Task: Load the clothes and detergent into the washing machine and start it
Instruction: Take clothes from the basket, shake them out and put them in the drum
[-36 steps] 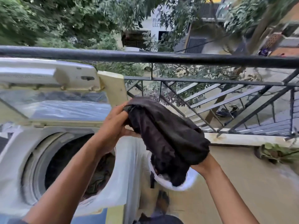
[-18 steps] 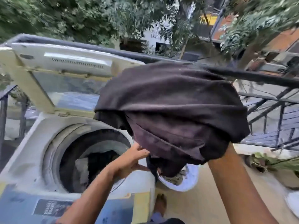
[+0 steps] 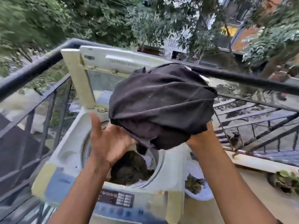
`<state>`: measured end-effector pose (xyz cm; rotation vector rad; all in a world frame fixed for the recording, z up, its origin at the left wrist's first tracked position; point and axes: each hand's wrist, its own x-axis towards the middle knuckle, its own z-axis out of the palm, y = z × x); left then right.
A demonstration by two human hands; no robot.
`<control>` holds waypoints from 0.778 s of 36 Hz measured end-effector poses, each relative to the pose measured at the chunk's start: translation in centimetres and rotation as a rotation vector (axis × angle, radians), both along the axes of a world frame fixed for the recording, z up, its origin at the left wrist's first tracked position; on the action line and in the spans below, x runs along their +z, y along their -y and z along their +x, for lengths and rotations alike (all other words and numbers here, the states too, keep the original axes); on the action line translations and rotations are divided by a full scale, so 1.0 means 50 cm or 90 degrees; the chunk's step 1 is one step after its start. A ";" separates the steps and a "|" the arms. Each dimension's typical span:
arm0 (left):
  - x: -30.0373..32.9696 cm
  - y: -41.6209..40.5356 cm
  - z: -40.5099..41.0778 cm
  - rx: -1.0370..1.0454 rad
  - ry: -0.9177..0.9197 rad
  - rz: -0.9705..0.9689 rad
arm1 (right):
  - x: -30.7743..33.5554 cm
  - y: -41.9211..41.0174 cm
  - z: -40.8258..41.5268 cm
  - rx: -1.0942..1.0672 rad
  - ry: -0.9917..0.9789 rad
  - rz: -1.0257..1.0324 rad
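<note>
A white top-loading washing machine (image 3: 68,152) stands in front of me with its lid (image 3: 77,78) raised. Dark clothes (image 3: 127,168) lie in the drum. A bunched black garment (image 3: 161,102) hangs just above the drum opening. My right hand (image 3: 199,137) holds it from below on the right, its fingers buried in the cloth. At the left, my left hand (image 3: 106,139) has its palm turned up and thumb spread wide, and its fingertips reach under the garment's lower edge. The control panel (image 3: 118,198) faces me at the front.
A black metal railing (image 3: 32,68) runs behind and to both sides of the machine. Beside the machine on the right, a white basin (image 3: 202,195) on the floor holds more clothes. A potted plant (image 3: 288,180) sits at the far right by the ledge.
I have moved over the machine, so the drum now lies below the garment. My left hand has risen and spread its thumb. The garment stays on my right hand.
</note>
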<state>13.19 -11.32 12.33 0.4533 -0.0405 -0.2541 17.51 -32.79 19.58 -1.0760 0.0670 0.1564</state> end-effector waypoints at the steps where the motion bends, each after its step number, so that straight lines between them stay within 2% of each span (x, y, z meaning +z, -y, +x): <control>1: 0.018 -0.022 0.005 0.020 0.002 0.036 | -0.002 -0.017 0.011 0.003 0.009 -0.049; 3: 0.029 -0.073 0.015 0.098 -0.058 0.195 | -0.011 -0.057 0.019 0.036 0.060 -0.119; 4: 0.025 -0.091 0.021 0.131 -0.074 0.236 | -0.020 -0.071 0.034 0.044 0.043 -0.133; 6: 0.016 -0.140 0.021 0.174 -0.087 0.276 | -0.030 -0.089 0.046 0.108 0.053 -0.165; 8: 0.004 -0.198 0.020 0.215 -0.124 0.315 | -0.062 -0.101 0.060 0.150 0.069 -0.254; 11: -0.024 -0.276 0.010 0.279 -0.154 0.383 | -0.139 -0.095 0.095 0.156 0.016 -0.336; 13: -0.049 -0.302 0.006 0.276 -0.149 0.466 | -0.189 -0.095 0.110 0.146 -0.019 -0.371; 17: -0.105 -0.307 0.012 0.208 -0.184 0.668 | -0.272 -0.111 0.134 0.073 -0.023 -0.477; 22: -0.160 -0.294 0.024 0.115 -0.187 0.810 | -0.328 -0.117 0.134 0.057 0.027 -0.699; 24: -0.175 -0.287 0.028 0.045 -0.188 0.918 | -0.341 -0.112 0.123 0.116 0.032 -0.816; 25: -0.185 -0.285 0.032 -0.014 -0.186 1.011 | -0.350 -0.109 0.114 0.175 0.030 -0.897; 27: -0.198 -0.275 0.037 -0.216 -0.148 1.207 | -0.371 -0.103 0.093 0.330 0.007 -1.077; 28: -0.206 -0.266 0.037 -0.337 -0.120 1.267 | -0.382 -0.101 0.082 0.407 -0.001 -1.152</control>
